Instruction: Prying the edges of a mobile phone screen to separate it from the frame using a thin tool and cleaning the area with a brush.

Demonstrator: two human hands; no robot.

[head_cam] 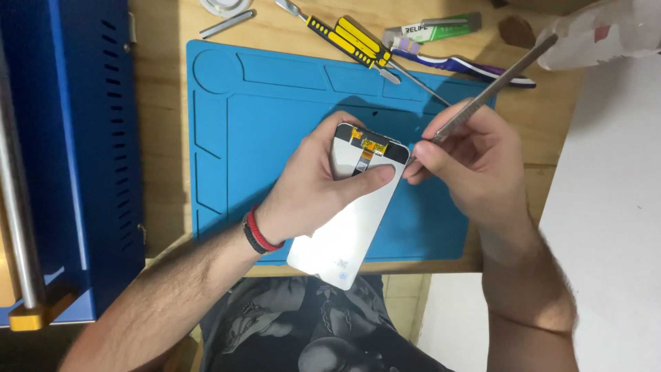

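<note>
Phone screen panel (348, 227) runs long-axis away from the body, gripped by the left hand (313, 189) above the blue mat (261, 124). Right hand (475, 162) pinches a metal pry tool (492, 86), tip at the panel's far right corner; screwdrivers (351, 38) lie beyond on the desk (162, 103).

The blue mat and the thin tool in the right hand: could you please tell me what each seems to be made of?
The blue mat looks like soft matte silicone or rubber, judging by its moulded recessed compartments and dull surface. The thin tool, held in the right hand, appears to be brushed metal, probably steel: grey with a faint sheen.
</note>
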